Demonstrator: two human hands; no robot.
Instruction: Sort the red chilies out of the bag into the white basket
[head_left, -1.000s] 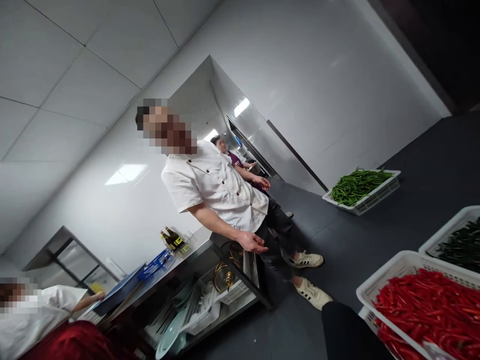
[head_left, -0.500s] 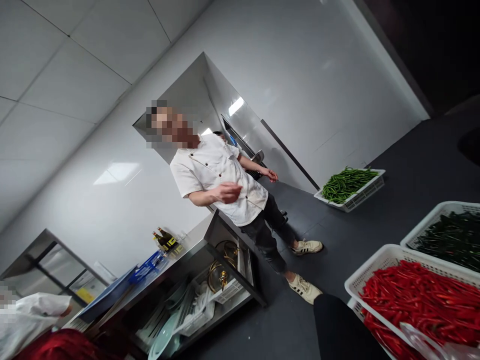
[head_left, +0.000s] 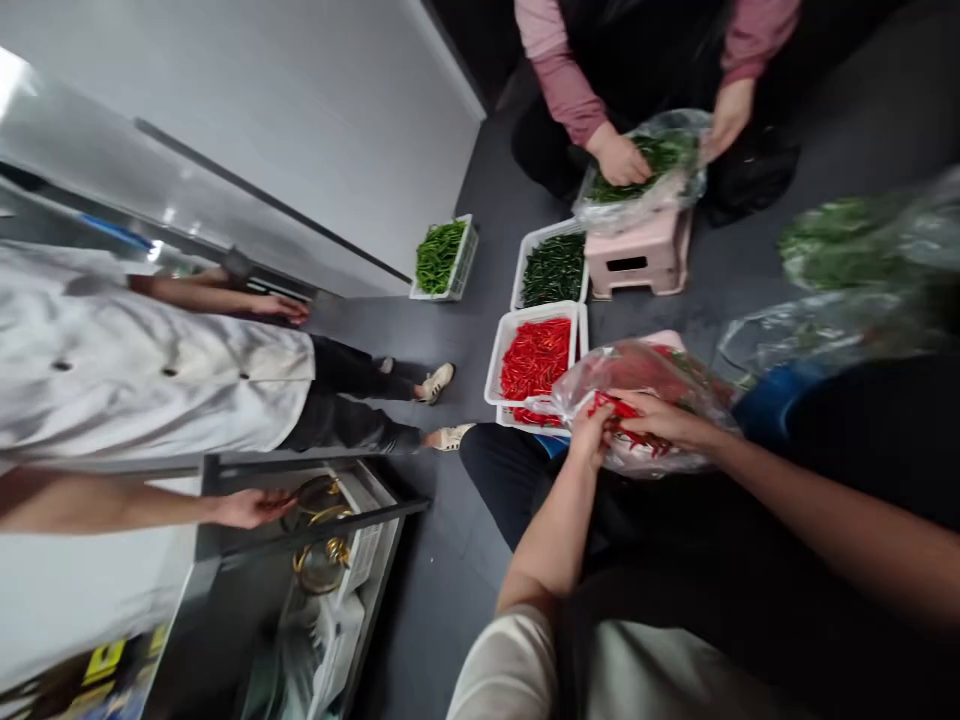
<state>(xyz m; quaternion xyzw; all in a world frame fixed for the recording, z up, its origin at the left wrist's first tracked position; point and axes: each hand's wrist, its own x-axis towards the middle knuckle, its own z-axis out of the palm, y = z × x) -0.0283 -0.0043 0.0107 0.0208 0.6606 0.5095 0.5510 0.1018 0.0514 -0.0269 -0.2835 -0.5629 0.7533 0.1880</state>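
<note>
My left hand (head_left: pixel 591 432) is closed on red chilies at the left side of a clear plastic bag (head_left: pixel 574 385). Close beside it, my right hand (head_left: pixel 664 418) has its fingers closed round several red chilies (head_left: pixel 626 420). Both hands are over the open bag, which rests in front of my lap and holds more red chilies. Just beyond the bag, a white basket (head_left: pixel 491 375) full of red chilies sits on top of another basket. The undersides of both hands are hidden.
A person in pink sleeves (head_left: pixel 559 80) handles green chilies in a bag on a pink stool (head_left: pixel 637 260). Baskets of dark green chilies (head_left: pixel 553 270) and green beans (head_left: pixel 440 257) stand on the floor. At left, a person in white (head_left: pixel 150 370) stands beside a metal table (head_left: pixel 315 535).
The view has swung down and to the right. My hands, the bag of red chilies and the pink-sleeved person have come into view. The standing person now appears at far left.
</note>
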